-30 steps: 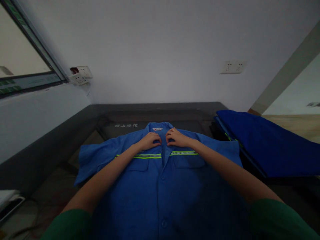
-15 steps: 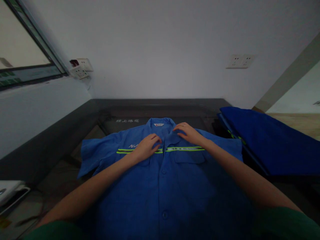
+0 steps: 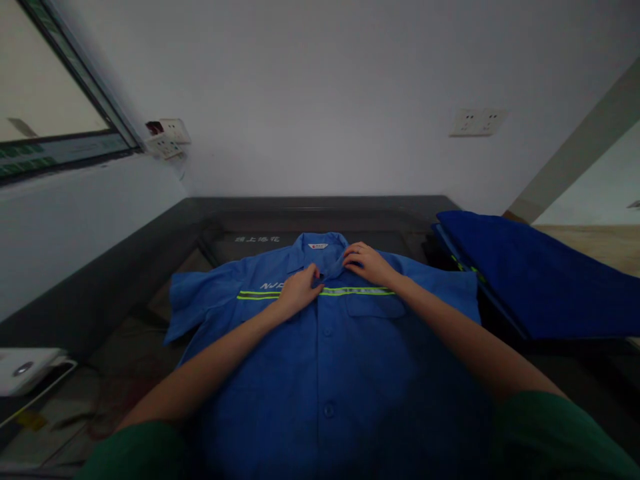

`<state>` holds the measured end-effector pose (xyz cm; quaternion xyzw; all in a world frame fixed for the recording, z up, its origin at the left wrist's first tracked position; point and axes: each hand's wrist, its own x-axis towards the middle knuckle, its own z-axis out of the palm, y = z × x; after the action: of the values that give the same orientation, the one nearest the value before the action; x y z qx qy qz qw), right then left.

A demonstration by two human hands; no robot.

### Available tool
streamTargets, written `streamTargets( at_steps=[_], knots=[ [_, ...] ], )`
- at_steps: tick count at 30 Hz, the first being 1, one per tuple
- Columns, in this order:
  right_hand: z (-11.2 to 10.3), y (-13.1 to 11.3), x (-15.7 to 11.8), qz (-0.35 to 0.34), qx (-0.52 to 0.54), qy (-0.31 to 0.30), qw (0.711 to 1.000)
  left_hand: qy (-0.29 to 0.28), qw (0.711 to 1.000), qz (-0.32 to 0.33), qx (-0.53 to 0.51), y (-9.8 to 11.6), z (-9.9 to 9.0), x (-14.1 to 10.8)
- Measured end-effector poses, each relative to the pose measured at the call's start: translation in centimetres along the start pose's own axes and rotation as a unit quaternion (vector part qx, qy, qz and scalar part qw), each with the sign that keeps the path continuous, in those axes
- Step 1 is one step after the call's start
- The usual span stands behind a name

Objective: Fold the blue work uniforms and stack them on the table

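Note:
A blue short-sleeved work shirt lies spread face up, collar at the far end, with a yellow-green reflective stripe across its chest. At the front opening just below the collar, my left hand pinches the shirt's edge between thumb and fingers. My right hand has its curled fingers on the collar's right lapel, gripping the cloth there. Two buttons show lower on the front strip, below both hands. My left hand hides part of the white lettering on the chest.
Folded blue garments are stacked on the right. A white device with a cable sits at the left edge. The dark table meets a wall with sockets, and a window is at upper left.
My left fingers have closed on the front edge. My right fingers have come down onto the lapel, and the two front edges now lie closer together. The view has shifted slightly.

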<state>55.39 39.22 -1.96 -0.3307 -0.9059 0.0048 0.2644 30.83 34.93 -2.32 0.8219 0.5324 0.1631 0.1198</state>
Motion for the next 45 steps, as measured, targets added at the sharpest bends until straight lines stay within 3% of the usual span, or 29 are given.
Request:
streamTargets(
  at_steps=[6, 14, 18, 22, 26, 28, 32, 38, 45],
  knots=[
    [1.0, -1.5, -0.7, 0.009, -0.034, -0.071, 0.997, 0.038, 0.998, 0.039, -0.036, -1.2, 1.2, -0.3],
    [1.2, -2.3, -0.2, 0.061, -0.042, 0.0, 0.997, 0.03, 0.998, 0.047, -0.032, -0.2, 1.2, 0.0],
    [2.0, -2.3, -1.6, 0.053, -0.06, -0.076, 0.994, 0.016, 0.999, 0.047, -0.013, -0.2, 1.5, -0.3],
    [1.5, -2.2, -2.3, 0.048, -0.055, -0.106, 0.992, 0.034, 0.991, 0.124, 0.034, -0.7, 1.4, 0.0],
    [0.4, -1.3, -0.4, 0.058, -0.017, -0.068, 0.996, 0.033, 0.988, 0.151, 0.024, -1.8, 0.5, 2.2],
    [0.4, -0.7, 1.2, 0.061, -0.005, -0.055, 0.997, 0.002, 0.987, 0.159, 0.019, -2.4, 0.0, 3.7],
    [2.0, 0.0, 3.6, 0.023, 0.002, -0.127, 0.992, -0.067, 0.981, 0.182, 0.029, -3.9, -0.5, 5.5],
    [3.3, 0.1, 4.5, 0.025, -0.022, -0.164, 0.986, -0.058, 0.973, 0.219, 0.034, -5.8, -0.2, 5.8],
    [3.8, -1.0, 4.9, 0.016, -0.072, -0.161, 0.984, -0.007, 0.977, 0.196, 0.08, -5.1, 1.5, 6.3]
  ],
)
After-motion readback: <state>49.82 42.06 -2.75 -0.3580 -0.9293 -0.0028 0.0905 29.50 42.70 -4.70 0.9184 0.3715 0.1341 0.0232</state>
